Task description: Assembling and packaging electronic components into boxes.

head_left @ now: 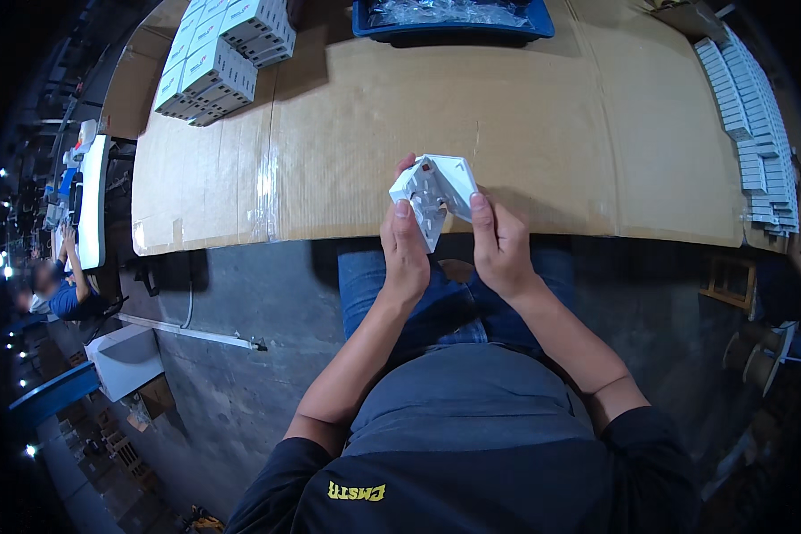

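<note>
Over the near edge of the cardboard-covered table [525, 125], I hold a small white box [458, 182] between both hands. It stands tilted and partly unfolded, with a white flap spread out on the right and clear, shiny plastic showing inside. My left hand [406, 254] is closed on the box's left side, thumb on the near face and a fingertip showing behind the top corner. My right hand [505, 247] pinches the right flap, its thumb on the outer face. What exactly lies inside the box I cannot make out.
Stacked white boxes [212, 76] stand at the table's far left. At the far middle sits a blue tray [458, 35] of clear plastic pieces. Rows of white boxes [761, 142] line the right side. Another person [73, 298] sits at a white table further left.
</note>
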Demonstrator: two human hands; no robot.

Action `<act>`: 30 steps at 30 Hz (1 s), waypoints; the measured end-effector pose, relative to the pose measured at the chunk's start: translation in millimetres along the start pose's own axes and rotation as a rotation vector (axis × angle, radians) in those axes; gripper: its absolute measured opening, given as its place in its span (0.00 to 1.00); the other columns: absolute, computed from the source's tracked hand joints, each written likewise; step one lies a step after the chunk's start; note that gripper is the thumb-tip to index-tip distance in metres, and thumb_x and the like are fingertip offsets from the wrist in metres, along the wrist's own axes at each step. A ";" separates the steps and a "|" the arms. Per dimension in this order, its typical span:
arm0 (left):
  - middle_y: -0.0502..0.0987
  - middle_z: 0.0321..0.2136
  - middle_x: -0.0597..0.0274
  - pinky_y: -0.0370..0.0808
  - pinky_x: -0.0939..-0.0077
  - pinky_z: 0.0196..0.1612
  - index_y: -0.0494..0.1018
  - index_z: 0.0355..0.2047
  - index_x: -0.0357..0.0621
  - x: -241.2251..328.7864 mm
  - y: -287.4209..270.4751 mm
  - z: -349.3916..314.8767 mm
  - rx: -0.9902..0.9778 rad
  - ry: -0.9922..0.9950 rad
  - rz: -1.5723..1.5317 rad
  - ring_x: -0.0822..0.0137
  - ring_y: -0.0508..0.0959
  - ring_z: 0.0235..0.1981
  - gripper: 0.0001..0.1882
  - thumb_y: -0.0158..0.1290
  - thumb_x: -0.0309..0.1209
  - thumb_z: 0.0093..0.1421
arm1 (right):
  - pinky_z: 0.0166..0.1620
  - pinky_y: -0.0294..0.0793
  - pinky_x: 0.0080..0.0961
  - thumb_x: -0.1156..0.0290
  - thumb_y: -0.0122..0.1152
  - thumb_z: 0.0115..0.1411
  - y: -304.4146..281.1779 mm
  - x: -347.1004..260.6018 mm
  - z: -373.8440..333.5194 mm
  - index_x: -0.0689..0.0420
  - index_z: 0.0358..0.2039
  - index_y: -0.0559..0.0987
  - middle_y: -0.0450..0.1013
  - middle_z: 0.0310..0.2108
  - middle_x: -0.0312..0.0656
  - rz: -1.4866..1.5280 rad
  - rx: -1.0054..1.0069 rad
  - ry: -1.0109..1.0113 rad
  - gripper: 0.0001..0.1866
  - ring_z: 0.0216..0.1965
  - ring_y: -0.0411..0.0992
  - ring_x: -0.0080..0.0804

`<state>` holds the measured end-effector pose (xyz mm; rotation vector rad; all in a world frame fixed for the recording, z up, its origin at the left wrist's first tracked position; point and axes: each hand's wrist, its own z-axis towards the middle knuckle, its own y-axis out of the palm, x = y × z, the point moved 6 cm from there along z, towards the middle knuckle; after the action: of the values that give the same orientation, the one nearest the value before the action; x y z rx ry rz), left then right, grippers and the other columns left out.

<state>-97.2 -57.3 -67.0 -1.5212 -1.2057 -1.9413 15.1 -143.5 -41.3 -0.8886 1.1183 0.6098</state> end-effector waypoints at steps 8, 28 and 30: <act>0.71 0.60 0.56 0.67 0.69 0.65 0.57 0.72 0.39 -4.9 -12.4 14.8 0.010 -0.080 -0.079 0.65 0.71 0.62 0.35 0.43 0.52 0.76 | 0.34 0.69 0.24 0.64 0.50 0.77 -10.6 8.0 21.8 0.67 0.50 0.81 0.75 0.29 0.43 0.092 0.101 -0.114 0.18 0.30 0.69 0.25; 0.70 0.64 0.47 0.60 0.51 0.72 0.62 0.70 0.40 6.5 -63.9 60.9 -0.130 0.304 1.326 0.48 0.67 0.67 0.50 0.71 0.46 0.52 | 0.49 0.78 0.36 0.63 0.68 0.64 -80.6 72.2 61.8 0.57 0.49 0.83 0.76 0.56 0.47 -0.528 0.146 0.013 0.16 0.49 0.77 0.41; 0.70 0.64 0.48 0.58 0.49 0.73 0.62 0.70 0.40 6.8 -62.0 61.9 -0.138 0.307 1.345 0.48 0.66 0.68 0.50 0.70 0.48 0.53 | 0.57 0.76 0.37 0.63 0.69 0.63 -72.5 74.7 69.3 0.56 0.52 0.83 0.72 0.63 0.47 -0.550 0.108 -0.106 0.18 0.59 0.73 0.45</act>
<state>-109.2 28.4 -82.1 -1.3848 0.1791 -1.1909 132.9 -123.8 -78.5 -1.0038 0.7544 0.1380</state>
